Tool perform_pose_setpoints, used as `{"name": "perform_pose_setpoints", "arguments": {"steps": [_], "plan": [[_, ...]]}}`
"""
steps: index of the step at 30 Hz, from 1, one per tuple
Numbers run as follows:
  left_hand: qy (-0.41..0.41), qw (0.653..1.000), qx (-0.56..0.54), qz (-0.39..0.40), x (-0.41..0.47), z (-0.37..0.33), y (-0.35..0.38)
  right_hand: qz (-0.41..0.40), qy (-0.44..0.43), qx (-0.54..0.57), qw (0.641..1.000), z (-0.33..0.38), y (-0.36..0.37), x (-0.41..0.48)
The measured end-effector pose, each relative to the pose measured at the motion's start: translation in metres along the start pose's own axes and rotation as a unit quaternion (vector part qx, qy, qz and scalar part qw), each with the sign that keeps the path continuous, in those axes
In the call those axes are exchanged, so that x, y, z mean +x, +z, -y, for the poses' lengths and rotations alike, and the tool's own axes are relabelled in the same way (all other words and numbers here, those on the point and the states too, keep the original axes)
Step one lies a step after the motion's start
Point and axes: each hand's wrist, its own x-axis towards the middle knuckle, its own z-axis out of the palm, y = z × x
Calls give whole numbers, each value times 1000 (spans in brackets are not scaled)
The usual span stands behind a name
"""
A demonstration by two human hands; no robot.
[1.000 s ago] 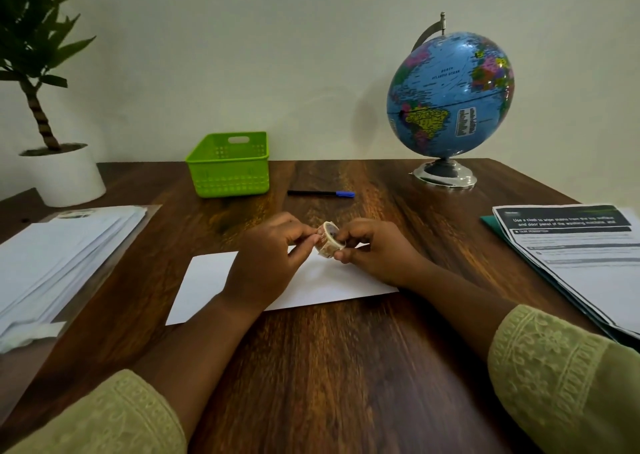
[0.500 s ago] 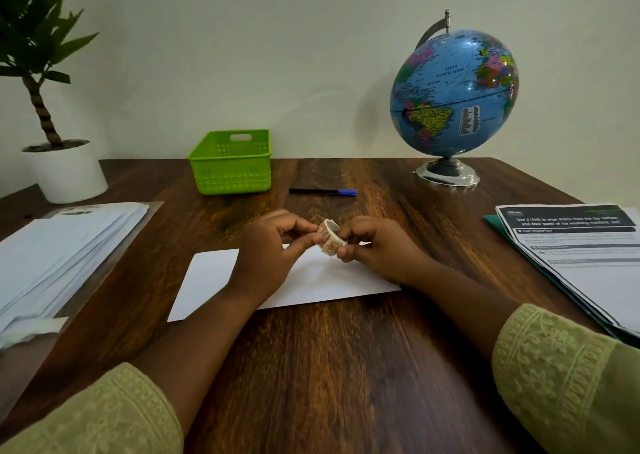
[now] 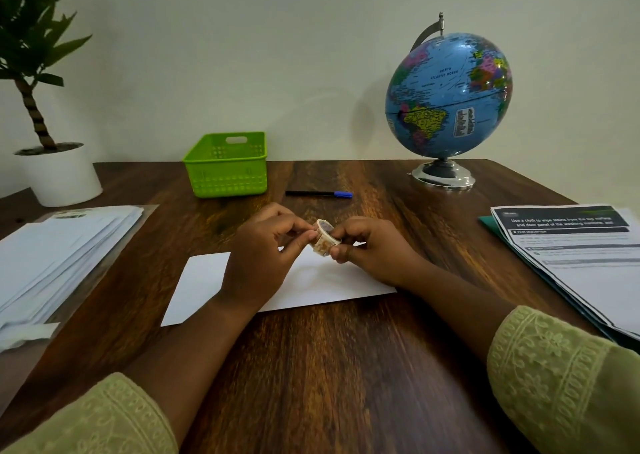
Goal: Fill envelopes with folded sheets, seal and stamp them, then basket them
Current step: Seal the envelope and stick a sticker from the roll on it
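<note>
A white envelope [image 3: 204,280] lies flat on the wooden table [image 3: 329,367] in front of me. Just above it both hands meet around a small roll of patterned tape [image 3: 325,238]. My right hand [image 3: 374,251] holds the roll between thumb and fingers. My left hand [image 3: 266,252] pinches at the roll's edge with thumb and forefinger. A green plastic basket [image 3: 227,166] stands at the back of the table, left of centre. A stack of white envelopes [image 3: 59,256] sits on a clear sleeve at the left edge.
A black pen with a blue cap [image 3: 318,194] lies behind my hands. A globe [image 3: 446,97] stands at the back right, a potted plant [image 3: 52,162] at the back left. Printed sheets on a green folder [image 3: 581,259] lie at the right edge.
The hands stay together over the envelope. The tape roll has tilted a little between the fingers, and the left thumb and forefinger have shifted on its edge.
</note>
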Motion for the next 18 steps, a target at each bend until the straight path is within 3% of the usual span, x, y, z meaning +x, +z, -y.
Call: {"name": "perform_pose_setpoints", "arguments": {"steps": [4, 10, 18], "plan": [[2, 1000, 26, -5, -1, -1, 1, -3, -7, 15, 1000, 1, 1, 0], [-85, 995, -52, -16, 0, 0, 7, -6, 5, 95, 995, 5, 2, 0], [-96, 993, -72, -8, 1, -1, 7, -5, 5, 56, 998, 0, 0, 2]]}}
